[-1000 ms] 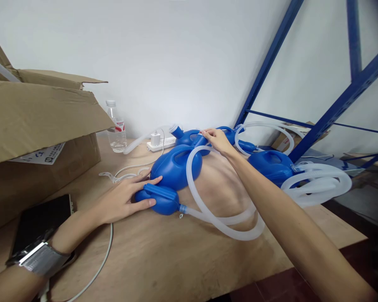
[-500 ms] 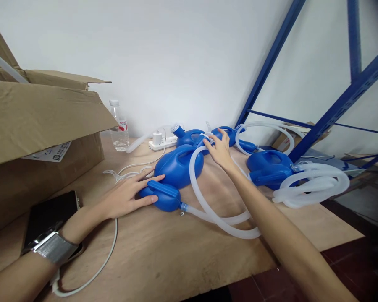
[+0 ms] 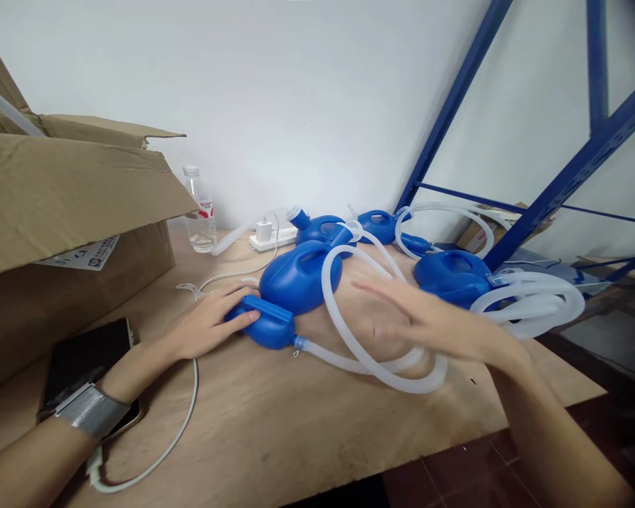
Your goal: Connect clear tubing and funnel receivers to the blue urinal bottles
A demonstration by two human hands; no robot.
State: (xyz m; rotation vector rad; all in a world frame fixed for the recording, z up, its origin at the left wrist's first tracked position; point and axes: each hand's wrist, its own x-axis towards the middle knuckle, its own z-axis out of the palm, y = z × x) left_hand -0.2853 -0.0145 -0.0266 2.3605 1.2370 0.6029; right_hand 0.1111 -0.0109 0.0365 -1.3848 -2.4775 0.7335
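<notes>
My left hand is closed around the left end of a small blue plastic vessel, the thumb on its ridged top. From its right end runs a clear hose, which loops on the table. Behind it lies a larger blue jug-like bottle with a handle; another hose loop stands at its right side. My right hand, blurred by motion, is over the table to the right of that loop. Its fingers are stretched out and apart, with nothing visible in them.
More blue bottles lie behind and to the right, one beside a coiled hose. A cardboard box, a phone and a water bottle are at left. A power strip sits by the wall; a blue rack stands right.
My right hand has left the hose end near the rear bottles and swung back toward me and right. My left hand has drawn the small blue vessel slightly left.
</notes>
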